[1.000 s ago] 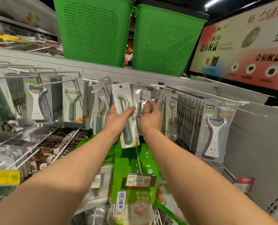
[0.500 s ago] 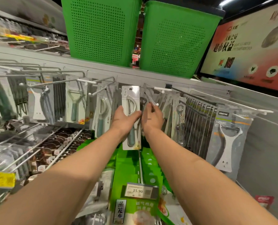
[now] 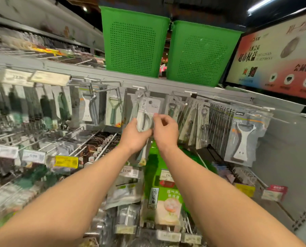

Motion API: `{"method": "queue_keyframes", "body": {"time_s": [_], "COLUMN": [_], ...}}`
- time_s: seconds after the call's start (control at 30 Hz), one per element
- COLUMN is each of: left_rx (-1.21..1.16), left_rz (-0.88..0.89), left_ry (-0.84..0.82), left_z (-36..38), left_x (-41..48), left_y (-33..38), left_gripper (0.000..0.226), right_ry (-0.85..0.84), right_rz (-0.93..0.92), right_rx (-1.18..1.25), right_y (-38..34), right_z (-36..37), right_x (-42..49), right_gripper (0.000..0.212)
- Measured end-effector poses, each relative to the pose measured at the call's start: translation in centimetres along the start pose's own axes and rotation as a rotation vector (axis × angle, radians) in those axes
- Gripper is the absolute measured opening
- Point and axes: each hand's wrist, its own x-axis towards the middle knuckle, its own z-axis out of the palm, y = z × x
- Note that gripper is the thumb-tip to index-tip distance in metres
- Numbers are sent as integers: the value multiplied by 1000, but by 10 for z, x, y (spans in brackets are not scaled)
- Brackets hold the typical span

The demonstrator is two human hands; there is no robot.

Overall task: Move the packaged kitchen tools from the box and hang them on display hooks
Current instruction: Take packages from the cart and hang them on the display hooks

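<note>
The left hand grips the peeler pack from 7 o'clock, with its fingers curled round the lower part. Half a second ago the right hand was busy with the hanging packs over at 3 o'clock. Now it has come across and pinches the same pack's edge on the 3 o'clock side, so both hands are clamped on one pack. The pack has also gone up a bit. Its top end sits just under the hook, which is at 12 o'clock from it. It is too blurry to tell if the hole is on the hook yet. I think a gap has been made and the pack is about to go on. The box is not in sight. Two green baskets stand on the shelf top at 12 o'clock, above it all.
</note>
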Motion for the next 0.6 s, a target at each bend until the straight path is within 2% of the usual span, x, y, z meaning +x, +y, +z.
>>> {"method": "queue_keyframes", "body": {"time_s": [0.07,0.13,0.23,0.4,0.43,0.53,0.57,0.6], "left_rx": [-1,-10,-39,0,-10,-42,-52,-55], "left_rz": [23,16,8,-58,-54,-57,-61,-63], "left_ry": [21,28,35,17,2,-23,-33,-45], "left_z": [-12,-20,-27,-31,-32,-32,-32,-32], "left_x": [-2,-5,-8,-4,-3,4,5,9], "left_y": [-2,1,2,1,1,1,1,-1], "left_gripper": [25,26,37,68,70,46,51,64], "right_ry": [11,23,1,-29,-32,-41,-42,-37], "right_rz": [-14,-24,-15,56,63,79,83,92], "right_rx": [-45,-67,-118,-146,-152,-144,-137,-127], "right_y": [-12,-22,-33,-37,-38,-38,-39,-38], "right_z": [3,6,9,13,14,15,15,16], "right_x": [-11,-19,-24,-21,-20,-15,-15,-13], "right_gripper": [24,24,25,17,18,17,17,15]}}
